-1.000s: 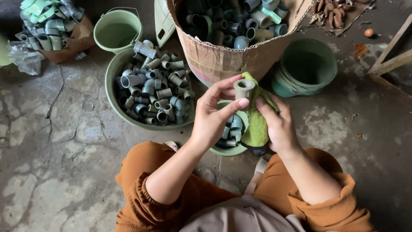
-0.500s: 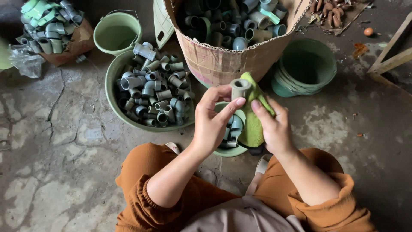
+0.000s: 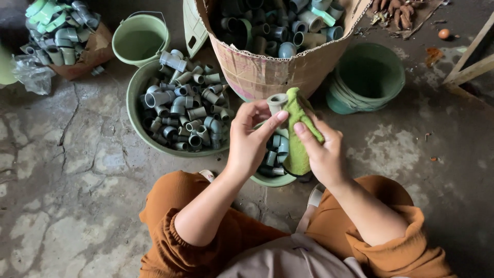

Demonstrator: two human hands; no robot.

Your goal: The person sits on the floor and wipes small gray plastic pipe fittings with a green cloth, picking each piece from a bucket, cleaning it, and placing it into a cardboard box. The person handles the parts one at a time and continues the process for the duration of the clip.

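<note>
grey fitting (image 3: 278,102) is sitting pinched in your left hand (image 3: 248,141). your right hand (image 3: 321,149) is gripping a green cloth (image 3: 297,128) beside it, over a small bowl (image 3: 275,180).

A rough workshop floor: cracked concrete (image 3: 77,154), basins and a cardboard box (image 3: 267,72) of pipe fittings (image 3: 182,108)

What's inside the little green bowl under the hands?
The little green bowl holds grey pipe fittings, piled loosely. The left hand, the right hand and the green cloth cover much of it, so the rest cannot be seen.
</note>
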